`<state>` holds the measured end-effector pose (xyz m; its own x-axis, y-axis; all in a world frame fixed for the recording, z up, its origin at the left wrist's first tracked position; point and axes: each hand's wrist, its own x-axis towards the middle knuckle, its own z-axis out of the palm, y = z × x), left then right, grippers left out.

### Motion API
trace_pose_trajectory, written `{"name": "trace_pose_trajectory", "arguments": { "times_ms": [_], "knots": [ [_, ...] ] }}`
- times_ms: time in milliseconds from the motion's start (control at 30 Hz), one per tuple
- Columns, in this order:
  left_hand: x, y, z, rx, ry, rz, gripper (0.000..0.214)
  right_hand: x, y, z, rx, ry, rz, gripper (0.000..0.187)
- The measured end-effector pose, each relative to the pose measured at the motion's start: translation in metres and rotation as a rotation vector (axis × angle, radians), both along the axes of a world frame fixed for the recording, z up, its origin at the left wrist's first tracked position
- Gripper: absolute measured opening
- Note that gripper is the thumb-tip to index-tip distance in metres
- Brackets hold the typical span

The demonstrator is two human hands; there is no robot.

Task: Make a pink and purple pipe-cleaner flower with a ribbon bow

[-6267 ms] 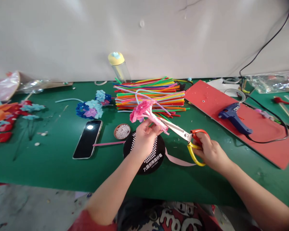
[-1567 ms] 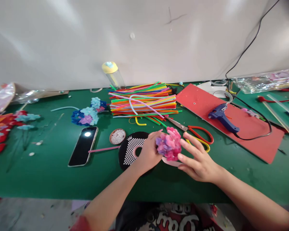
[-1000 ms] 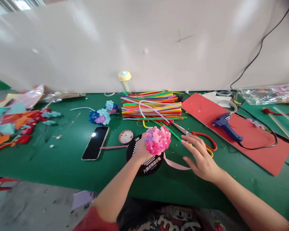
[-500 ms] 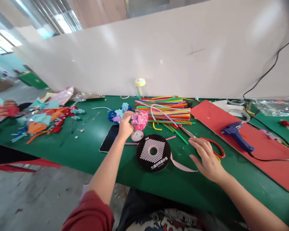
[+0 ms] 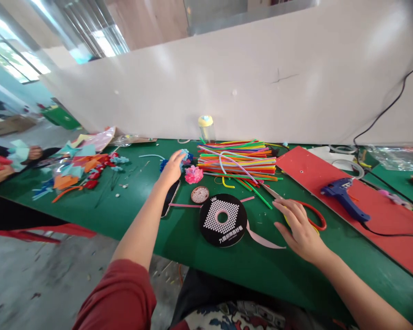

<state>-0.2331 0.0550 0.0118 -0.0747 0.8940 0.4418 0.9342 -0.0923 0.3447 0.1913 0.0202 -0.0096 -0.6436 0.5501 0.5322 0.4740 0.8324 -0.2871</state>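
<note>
My left hand [image 5: 171, 171] reaches over the blue flowers, its fingers closed at a fluffy light blue flower [image 5: 185, 156]; the fingertips are partly hidden. Dark blue petals [image 5: 163, 164] show beside it. A pink flower [image 5: 194, 174] lies just right of that hand. My right hand [image 5: 298, 227] rests flat over a pair of scissors [image 5: 318, 215] with red and yellow handles, fingers stretched and thumb apart. The scissors' blades point toward the pipe cleaners [image 5: 237, 160]. Between my hands lies a black ribbon spool [image 5: 209, 229] with a loose pink ribbon end [image 5: 266, 240].
A dish of small beads [image 5: 200, 195] and a phone [image 5: 170, 197] lie near the spool. A blue glue gun [image 5: 346, 197] sits on a red board [image 5: 385, 229]. Behind stands a yellow-lidded jar [image 5: 206, 128]. At left, another person's hands [image 5: 2, 172] hold coloured pieces.
My left hand has let go of the pink flower, now on the table, and moved slightly left and back to the light blue flower. My right hand stays on the scissors. The view shifted slightly.
</note>
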Motion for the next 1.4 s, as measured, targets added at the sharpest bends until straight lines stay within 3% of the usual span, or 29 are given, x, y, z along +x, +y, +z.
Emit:
{"name": "trace_pose_trajectory", "arguments": {
  "times_ms": [100, 167, 267, 367, 467, 567, 667, 733, 800, 900, 1033, 1167, 1300, 1400],
  "knots": [
    [0.007, -0.013, 0.015, 0.126, 0.049, 0.124, 0.038, 0.0, -0.001, 0.0, -0.014, -0.007, 0.0, 0.045],
    [0.015, -0.02, 0.017, 0.046, 0.121, 0.06, 0.033, 0.0, -0.001, -0.001, -0.025, -0.008, 0.003, 0.045],
    [0.026, -0.027, 0.005, -0.166, 0.225, 0.0, 0.038, -0.001, 0.0, -0.001, -0.036, -0.009, 0.005, 0.044],
    [0.029, -0.029, -0.011, -0.203, 0.243, 0.01, 0.033, -0.001, 0.0, -0.001, -0.039, -0.012, 0.005, 0.044],
    [0.03, -0.03, -0.017, -0.178, 0.255, 0.045, 0.037, -0.001, 0.0, -0.002, -0.046, -0.019, 0.005, 0.044],
    [0.039, -0.032, -0.005, -0.026, 0.258, 0.151, 0.038, -0.001, 0.0, -0.001, -0.06, -0.028, 0.004, 0.044],
    [0.059, -0.036, 0.019, 0.169, 0.202, 0.192, 0.038, 0.0, 0.0, 0.0, -0.069, -0.034, -0.002, 0.044],
    [0.076, -0.041, 0.033, 0.203, 0.167, 0.145, 0.038, 0.0, 0.001, 0.001, -0.067, -0.039, -0.008, 0.043],
    [0.093, -0.049, 0.039, 0.115, 0.144, -0.001, 0.039, 0.0, 0.001, 0.001, -0.064, -0.057, -0.012, 0.039],
    [0.118, -0.067, 0.028, -0.148, 0.125, -0.167, 0.048, 0.0, 0.0, 0.001, -0.078, -0.102, 0.001, 0.028],
    [0.14, -0.086, -0.007, -0.36, 0.137, -0.164, 0.067, -0.001, -0.002, -0.001, -0.119, -0.176, 0.045, 0.024],
    [0.147, -0.092, -0.029, -0.281, 0.055, -0.099, 0.055, -0.003, -0.003, -0.003, -0.146, -0.207, 0.067, 0.023],
    [0.154, -0.09, -0.029, -0.128, -0.038, -0.101, 0.052, -0.004, -0.008, -0.003, -0.259, -0.142, 0.086, 0.026],
    [0.167, -0.087, -0.024, -0.011, -0.108, -0.083, 0.057, -0.007, -0.014, -0.001, -0.486, -0.031, 0.116, 0.041]
  ]
}}
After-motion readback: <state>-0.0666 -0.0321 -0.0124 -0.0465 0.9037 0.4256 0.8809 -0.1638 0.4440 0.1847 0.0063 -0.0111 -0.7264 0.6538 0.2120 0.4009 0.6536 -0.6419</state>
